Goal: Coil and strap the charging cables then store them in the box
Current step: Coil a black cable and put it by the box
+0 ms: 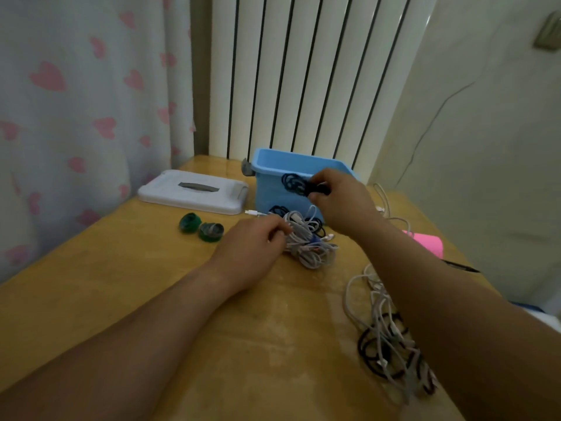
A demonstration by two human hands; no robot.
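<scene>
Colours around the pale blue box (268, 192)
Left of it: a white, grey-handled lid (194, 197), two green strap rolls (189, 222), a white curtain (76, 117) with pink hearts. Against its front, a black coil (293, 182) above a white cable bundle (309, 246); to its right, a pink object (426, 243).

Open blue plastic box (273, 192) at 12 o'clock: mouth free from above, except the near rim, where right hand (343, 199) grips a coiled black cable (293, 182). Box front blocked by white cable bundle (306, 241), gripped by left hand (249, 247). Flat white plastic lid (194, 192) at 11, two green strap rolls (211, 231) at 10, loose grey-black cable tangle (391, 338) at 4. Bare wooden tabletop (106, 284) open at 7–9.
</scene>
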